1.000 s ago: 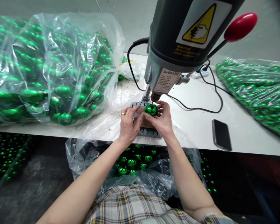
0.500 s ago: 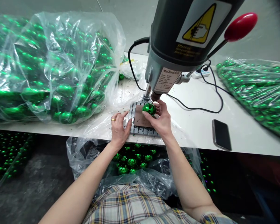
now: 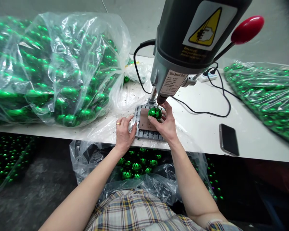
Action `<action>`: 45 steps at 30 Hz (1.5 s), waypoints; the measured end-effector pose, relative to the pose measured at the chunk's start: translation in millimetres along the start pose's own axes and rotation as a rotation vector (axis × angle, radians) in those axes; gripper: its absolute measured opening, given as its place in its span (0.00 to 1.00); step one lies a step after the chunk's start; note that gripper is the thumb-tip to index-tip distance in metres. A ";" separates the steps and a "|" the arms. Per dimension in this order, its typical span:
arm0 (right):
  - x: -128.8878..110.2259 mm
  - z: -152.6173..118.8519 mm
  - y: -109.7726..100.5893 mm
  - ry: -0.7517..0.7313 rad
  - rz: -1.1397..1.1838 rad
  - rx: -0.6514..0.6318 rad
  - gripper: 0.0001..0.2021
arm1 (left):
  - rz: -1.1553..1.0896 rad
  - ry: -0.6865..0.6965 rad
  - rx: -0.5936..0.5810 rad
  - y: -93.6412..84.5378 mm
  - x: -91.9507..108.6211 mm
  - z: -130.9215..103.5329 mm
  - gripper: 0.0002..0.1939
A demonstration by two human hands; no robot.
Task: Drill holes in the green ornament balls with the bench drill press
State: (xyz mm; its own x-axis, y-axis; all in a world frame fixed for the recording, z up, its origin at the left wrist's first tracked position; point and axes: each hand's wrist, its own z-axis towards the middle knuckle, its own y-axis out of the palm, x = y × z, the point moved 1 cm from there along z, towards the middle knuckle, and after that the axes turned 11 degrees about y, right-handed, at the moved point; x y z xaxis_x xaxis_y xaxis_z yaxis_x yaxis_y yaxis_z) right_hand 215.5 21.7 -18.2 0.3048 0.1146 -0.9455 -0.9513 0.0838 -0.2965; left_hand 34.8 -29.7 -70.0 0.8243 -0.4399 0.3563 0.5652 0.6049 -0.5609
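My right hand (image 3: 167,123) grips a shiny green bauble (image 3: 154,113) from the right side, thumb in front and fingers behind. The bauble sits directly below the chuck (image 3: 161,99) of a mini bench drill (image 3: 173,80), with the thin bit at its top; whether the bit is inside it I cannot tell. Under the bauble lies a brown board (image 3: 145,123) on the drill's slotted metal base (image 3: 149,136), scattered with dark shavings. At the left edge of that base rests my left hand (image 3: 125,133), a ring on one finger, fingers apart and holding nothing.
Large clear bags of green baubles stand at the left (image 3: 62,73) and right (image 3: 267,96) on the white table (image 3: 197,131). A phone (image 3: 228,139) lies to the right. Below the table edge, an open plastic bag (image 3: 86,163) holds more baubles. Black cables (image 3: 214,114) trail behind the drill.
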 end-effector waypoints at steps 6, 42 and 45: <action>0.8 -1.3 0.5 0.003 -0.035 0.017 0.42 | 0.009 -0.006 -0.021 0.8 -0.4 -0.8 0.14; 10.2 -2.6 4.2 -0.093 -0.239 0.076 0.43 | -0.009 -0.041 -0.046 1.6 0.3 -1.8 0.14; 12.9 -4.0 2.5 -0.071 -0.246 0.019 0.42 | -0.017 -0.044 -0.030 0.9 -2.2 -1.7 0.14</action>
State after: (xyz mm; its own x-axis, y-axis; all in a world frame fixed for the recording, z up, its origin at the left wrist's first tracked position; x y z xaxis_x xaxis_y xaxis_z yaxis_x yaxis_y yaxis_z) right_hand 216.9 19.5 -31.7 0.5303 0.1576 -0.8331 -0.8472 0.1366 -0.5134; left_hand 33.4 -29.4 -72.6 0.8159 -0.4197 0.3977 0.5781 0.5770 -0.5770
